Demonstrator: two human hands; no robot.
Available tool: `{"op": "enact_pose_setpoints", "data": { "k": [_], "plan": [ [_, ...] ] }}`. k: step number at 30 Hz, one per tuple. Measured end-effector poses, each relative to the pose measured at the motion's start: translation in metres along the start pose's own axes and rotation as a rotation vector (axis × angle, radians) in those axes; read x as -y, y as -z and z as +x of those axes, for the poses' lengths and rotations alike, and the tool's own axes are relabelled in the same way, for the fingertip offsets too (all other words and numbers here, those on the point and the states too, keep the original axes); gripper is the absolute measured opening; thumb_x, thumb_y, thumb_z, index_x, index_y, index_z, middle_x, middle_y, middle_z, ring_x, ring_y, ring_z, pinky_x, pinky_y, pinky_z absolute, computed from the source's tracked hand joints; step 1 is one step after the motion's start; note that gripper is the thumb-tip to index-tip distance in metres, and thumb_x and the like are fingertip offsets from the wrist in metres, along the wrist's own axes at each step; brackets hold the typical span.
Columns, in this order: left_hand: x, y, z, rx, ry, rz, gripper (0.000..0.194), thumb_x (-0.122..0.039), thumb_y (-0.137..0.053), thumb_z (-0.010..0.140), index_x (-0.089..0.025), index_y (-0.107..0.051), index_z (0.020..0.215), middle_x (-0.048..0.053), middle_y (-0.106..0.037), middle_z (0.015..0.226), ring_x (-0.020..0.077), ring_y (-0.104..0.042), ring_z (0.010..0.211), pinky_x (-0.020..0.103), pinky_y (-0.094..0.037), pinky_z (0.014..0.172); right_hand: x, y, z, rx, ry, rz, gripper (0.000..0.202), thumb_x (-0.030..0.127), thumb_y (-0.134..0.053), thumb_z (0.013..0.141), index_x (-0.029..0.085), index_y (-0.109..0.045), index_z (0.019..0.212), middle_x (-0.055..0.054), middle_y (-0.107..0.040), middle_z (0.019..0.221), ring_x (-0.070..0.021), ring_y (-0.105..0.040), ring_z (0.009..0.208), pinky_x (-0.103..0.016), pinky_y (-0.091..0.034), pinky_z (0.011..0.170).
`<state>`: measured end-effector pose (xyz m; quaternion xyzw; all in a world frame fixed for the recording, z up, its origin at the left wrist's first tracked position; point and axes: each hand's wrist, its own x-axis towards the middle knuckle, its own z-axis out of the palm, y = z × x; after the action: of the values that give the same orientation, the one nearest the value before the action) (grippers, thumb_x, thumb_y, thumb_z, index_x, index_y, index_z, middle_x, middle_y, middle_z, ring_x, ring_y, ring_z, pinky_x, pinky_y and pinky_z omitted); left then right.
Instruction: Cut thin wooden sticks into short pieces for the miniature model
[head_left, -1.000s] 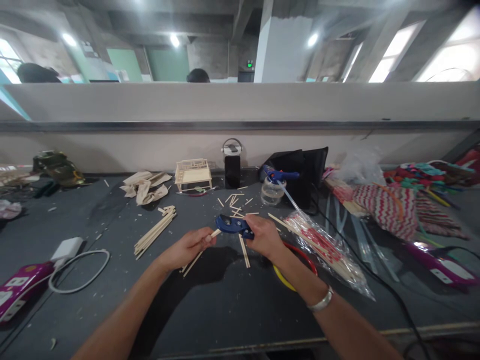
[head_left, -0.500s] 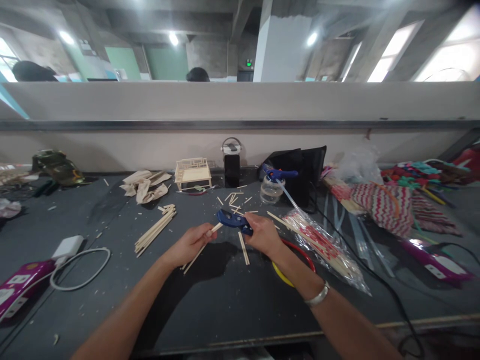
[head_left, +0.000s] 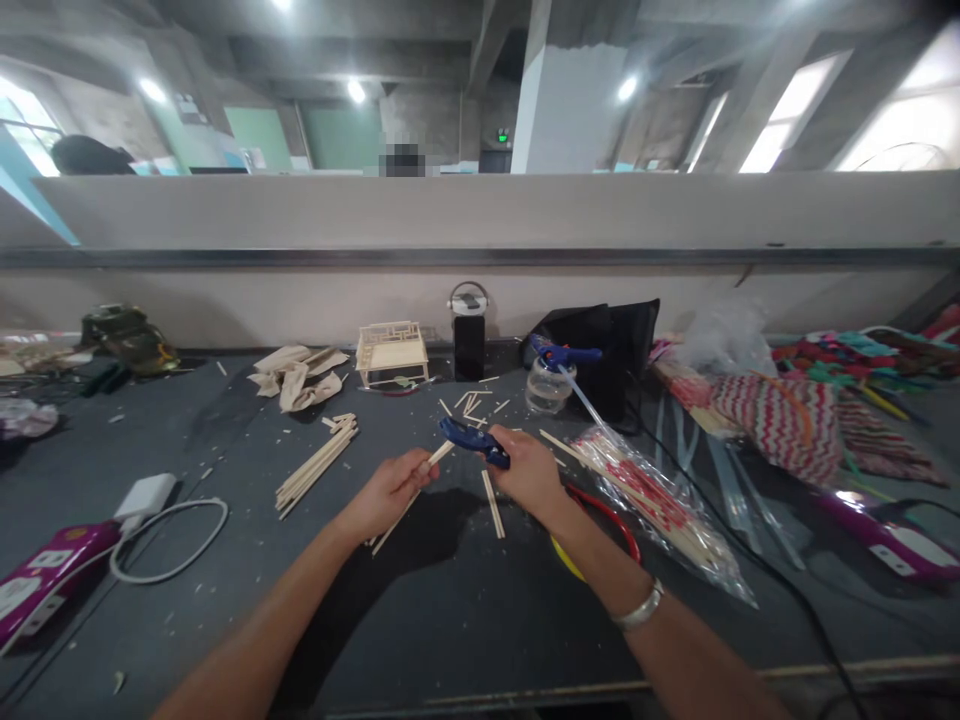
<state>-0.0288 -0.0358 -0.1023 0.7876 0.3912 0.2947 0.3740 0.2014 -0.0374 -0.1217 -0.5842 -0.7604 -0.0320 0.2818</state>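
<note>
My left hand (head_left: 390,490) pinches thin wooden sticks (head_left: 394,523) above the dark table. My right hand (head_left: 529,475) is wrapped round a blue cutting tool (head_left: 472,440), whose head lies at the upper ends of the held sticks. Beyond the tool, short cut pieces (head_left: 471,403) are scattered on the table. Two loose sticks (head_left: 493,504) lie between my hands, and a stack of longer sticks (head_left: 319,465) rests to the left. A small wooden furniture model (head_left: 392,353) stands near the back.
A blue glue gun (head_left: 562,354) rests on a glass jar (head_left: 548,388). Plastic-wrapped sticks (head_left: 660,500) and a red and yellow ring (head_left: 615,520) lie right. Crumpled paper (head_left: 296,375), a black phone (head_left: 469,348) and a purple power strip (head_left: 56,570) are also there.
The whole view has shifted slightly, so things appear a little lower and to the right. Both hands keep nearly the same hold on the sticks and tool.
</note>
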Motion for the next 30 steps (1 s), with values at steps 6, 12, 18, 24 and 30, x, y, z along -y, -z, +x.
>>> {"op": "enact_pose_setpoints", "data": {
  "k": [6, 12, 18, 24, 30],
  "plan": [
    [0.000, -0.003, 0.000, 0.003, -0.031, 0.005, 0.031, -0.038, -0.036, 0.094, -0.018, -0.057, 0.084, 0.001, -0.057, 0.077, 0.0133, -0.051, 0.071, 0.023, -0.040, 0.066, -0.001, 0.004, -0.002, -0.002, 0.011, 0.009, 0.017, 0.019, -0.058, 0.075, 0.022, -0.058, 0.091, -0.005, -0.071, 0.089, -0.0222, -0.065, 0.082, -0.027, -0.045, 0.070],
    [0.004, -0.006, 0.001, 0.000, -0.006, -0.023, 0.026, -0.037, -0.038, 0.092, -0.019, -0.056, 0.085, 0.000, -0.055, 0.075, 0.0134, -0.049, 0.071, 0.023, -0.039, 0.063, 0.001, 0.003, -0.002, 0.051, -0.062, -0.059, 0.008, 0.021, -0.057, 0.074, 0.024, -0.057, 0.082, -0.003, -0.072, 0.082, -0.0212, -0.066, 0.076, -0.025, -0.041, 0.063],
    [0.006, -0.004, 0.002, 0.000, 0.032, -0.056, 0.032, -0.041, -0.036, 0.093, -0.018, -0.056, 0.085, 0.000, -0.052, 0.074, 0.0132, -0.047, 0.071, 0.022, -0.038, 0.060, 0.004, 0.005, -0.001, 0.085, -0.134, -0.103, 0.005, 0.025, -0.059, 0.075, 0.023, -0.059, 0.080, -0.005, -0.072, 0.078, -0.0222, -0.066, 0.072, -0.026, -0.039, 0.060],
    [0.011, -0.003, 0.004, -0.037, 0.110, -0.258, 0.034, -0.048, -0.044, 0.090, -0.016, -0.055, 0.084, -0.003, -0.043, 0.065, 0.0087, -0.036, 0.056, 0.019, -0.030, 0.050, 0.005, 0.013, 0.002, -0.071, -0.165, 0.151, 0.024, 0.044, -0.059, 0.080, 0.022, -0.055, 0.073, -0.002, -0.065, 0.068, -0.0187, -0.061, 0.064, -0.026, -0.040, 0.060],
    [0.006, -0.003, 0.006, -0.044, 0.215, -0.929, 0.024, -0.039, -0.058, 0.085, -0.015, -0.054, 0.084, -0.007, -0.034, 0.060, 0.0041, -0.027, 0.047, 0.017, -0.024, 0.045, 0.004, 0.011, 0.004, -0.077, -0.282, 0.576, 0.026, 0.044, -0.064, 0.074, 0.022, -0.051, 0.073, 0.004, -0.057, 0.062, -0.0145, -0.055, 0.056, -0.026, -0.044, 0.058]
  ]
}}
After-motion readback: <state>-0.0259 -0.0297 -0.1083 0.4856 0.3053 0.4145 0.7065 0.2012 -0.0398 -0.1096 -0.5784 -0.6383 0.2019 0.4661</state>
